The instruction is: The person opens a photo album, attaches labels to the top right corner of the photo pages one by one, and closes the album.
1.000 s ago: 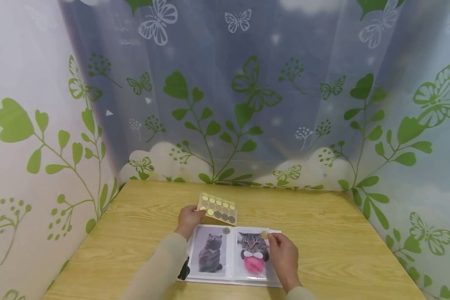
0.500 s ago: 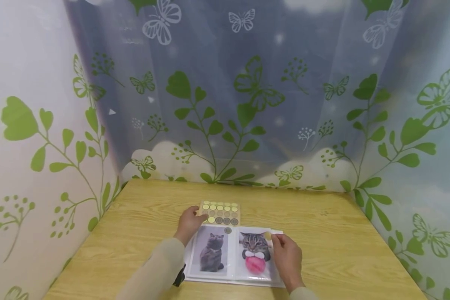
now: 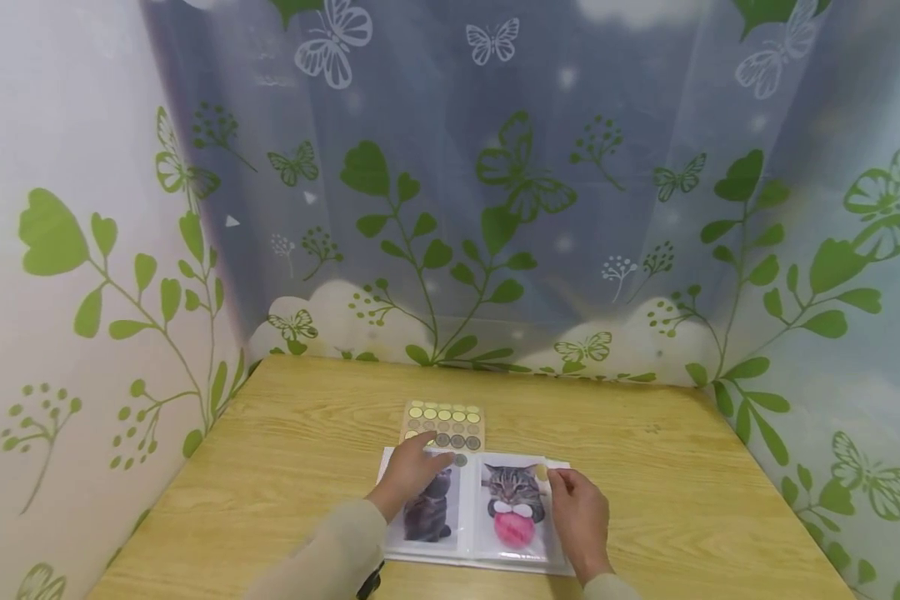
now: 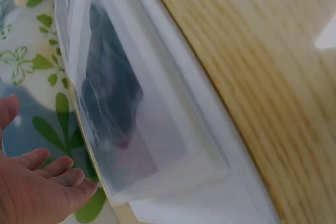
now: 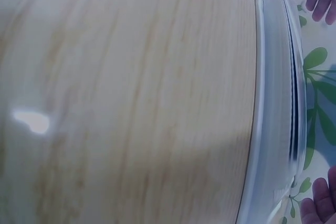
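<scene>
An open photo album point(image 3: 467, 546) lies on the table, a grey cat picture on its left page and a tabby cat with a pink ball point(image 3: 514, 529) on the right. My left hand point(image 3: 408, 475) hovers over the left page, fingers apart and holding nothing, its tips close to a grey round sticker point(image 3: 460, 460) at the page's top corner. With thumb and fingertips my right hand point(image 3: 583, 517) pinches a small gold round sticker point(image 3: 542, 472) at the right page's upper right corner. Behind the album lies a sheet of round stickers point(image 3: 457, 428), in yellow and grey rows, partly covered by the left fingers.
The wooden table point(image 3: 690, 483) extends around the album on both sides. A curtain point(image 3: 450, 250) with green leaves and butterflies encloses the back and sides. A small black object point(image 3: 371, 581) shows beside the left sleeve point(image 3: 330, 550).
My left hand has let go of the sticker sheet, which now lies flat behind the album, and has moved right over the left page. The right hand keeps its pinch at the page corner.
</scene>
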A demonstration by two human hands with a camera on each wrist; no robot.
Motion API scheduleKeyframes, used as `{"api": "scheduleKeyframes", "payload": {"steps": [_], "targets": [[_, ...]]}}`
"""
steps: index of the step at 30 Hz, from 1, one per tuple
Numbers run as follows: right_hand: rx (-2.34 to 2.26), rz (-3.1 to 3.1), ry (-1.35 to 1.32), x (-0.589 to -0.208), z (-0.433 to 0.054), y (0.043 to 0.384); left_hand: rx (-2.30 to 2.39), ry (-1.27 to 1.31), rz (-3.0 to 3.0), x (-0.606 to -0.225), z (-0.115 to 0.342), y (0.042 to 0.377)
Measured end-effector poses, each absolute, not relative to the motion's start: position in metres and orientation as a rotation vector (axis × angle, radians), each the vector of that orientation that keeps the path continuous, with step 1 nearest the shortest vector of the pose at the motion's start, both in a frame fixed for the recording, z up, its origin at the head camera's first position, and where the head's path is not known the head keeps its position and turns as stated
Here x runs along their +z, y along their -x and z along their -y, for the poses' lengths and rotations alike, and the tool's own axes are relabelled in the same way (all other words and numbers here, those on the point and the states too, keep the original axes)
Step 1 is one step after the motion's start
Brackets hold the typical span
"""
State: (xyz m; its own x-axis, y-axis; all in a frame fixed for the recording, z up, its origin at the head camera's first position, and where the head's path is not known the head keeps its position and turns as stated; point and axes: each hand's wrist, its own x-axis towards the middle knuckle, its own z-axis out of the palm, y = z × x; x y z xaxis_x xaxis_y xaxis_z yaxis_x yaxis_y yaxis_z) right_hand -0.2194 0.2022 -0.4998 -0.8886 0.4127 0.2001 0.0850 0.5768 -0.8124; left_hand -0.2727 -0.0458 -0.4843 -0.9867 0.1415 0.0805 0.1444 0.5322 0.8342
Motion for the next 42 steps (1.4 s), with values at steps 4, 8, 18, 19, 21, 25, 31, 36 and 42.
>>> {"api": "scheduleKeyframes", "payload": {"steps": [4,8,18,19,21,25,31,36,42], "targets": [[1.216,2.451,0.418,-0.500,-0.203,0.220,-1.420,0.356,2.799,-0.485,0.037,0.264],[1.205,2.445,0.416,-0.500,-0.204,0.219,-1.286,0.472,2.845,-0.487,0.028,0.255],[1.199,2.440,0.411,-0.498,-0.205,0.220,-0.941,0.661,2.921,-0.491,0.010,0.237],[1.200,2.441,0.416,-0.498,-0.205,0.220,-0.893,0.674,2.926,-0.492,0.008,0.236],[1.201,2.445,0.423,-0.498,-0.205,0.220,-0.812,0.697,2.929,-0.496,0.006,0.233],[1.196,2.460,0.428,-0.500,-0.207,0.222,-0.708,0.747,2.910,-0.501,0.002,0.227],[1.182,2.490,0.429,-0.501,-0.210,0.224,-0.569,0.759,2.938,-0.504,-0.004,0.219],[1.152,2.501,0.421,-0.502,-0.213,0.225,-0.524,0.773,2.940,-0.507,-0.006,0.214],[1.121,2.518,0.419,-0.504,-0.217,0.226,-0.493,0.796,2.944,-0.511,-0.007,0.212]]}}
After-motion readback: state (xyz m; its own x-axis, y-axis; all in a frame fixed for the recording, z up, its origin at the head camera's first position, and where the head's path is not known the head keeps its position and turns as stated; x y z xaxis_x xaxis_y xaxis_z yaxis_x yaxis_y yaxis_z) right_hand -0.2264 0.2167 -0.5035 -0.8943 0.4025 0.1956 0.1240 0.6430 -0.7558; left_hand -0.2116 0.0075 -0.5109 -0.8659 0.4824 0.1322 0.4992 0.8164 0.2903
